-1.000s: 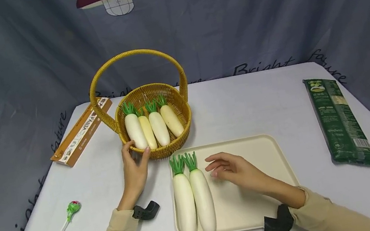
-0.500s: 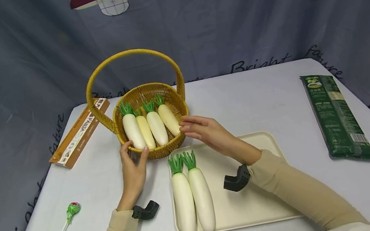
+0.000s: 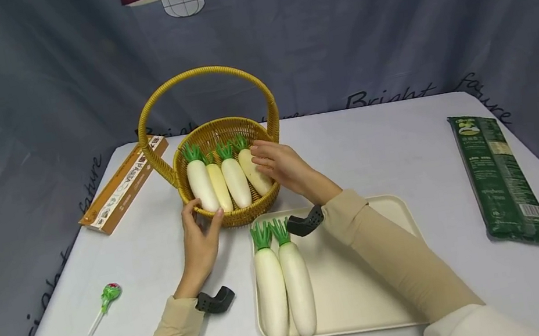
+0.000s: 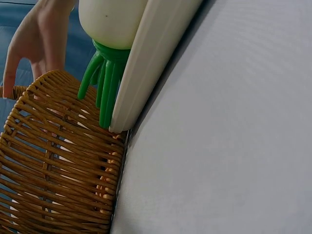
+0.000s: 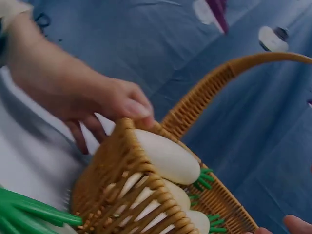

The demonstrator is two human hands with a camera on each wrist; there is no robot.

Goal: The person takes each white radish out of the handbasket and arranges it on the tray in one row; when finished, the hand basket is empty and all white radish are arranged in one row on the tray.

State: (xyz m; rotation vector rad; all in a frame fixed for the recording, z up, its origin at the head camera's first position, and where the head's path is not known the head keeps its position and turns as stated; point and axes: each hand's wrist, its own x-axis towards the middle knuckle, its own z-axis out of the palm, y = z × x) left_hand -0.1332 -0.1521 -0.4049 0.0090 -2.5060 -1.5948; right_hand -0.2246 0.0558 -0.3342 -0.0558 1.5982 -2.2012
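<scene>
The yellow-brown wicker basket (image 3: 235,217) has a tall hoop handle and holds several daikon radishes with green tops. My left hand (image 3: 200,243) grips its front-left rim; in the right wrist view, a digit of that left hand (image 5: 117,100) laps over the wicker edge. Over the basket's right side, my right hand (image 3: 285,165) reaches in, its fingertips by the rightmost, yellowish daikon (image 3: 253,172). Whether they touch it I cannot tell. In the left wrist view my right hand (image 4: 41,39) shows spread fingers. Two larger daikons, left (image 3: 272,297) and right (image 3: 297,290), lie side by side on the tray.
The cream tray (image 3: 363,294) stands in front of the basket, under my right forearm. A brown pasta box (image 3: 124,185) lies behind left, a lollipop (image 3: 109,293) at front left. A green spaghetti packet (image 3: 501,178) lies far right. A grey curtain (image 3: 359,30) hangs behind.
My right hand has moved from above the tray, up and left past the basket's right rim, to the rightmost daikon inside. My left hand has stayed at the rim.
</scene>
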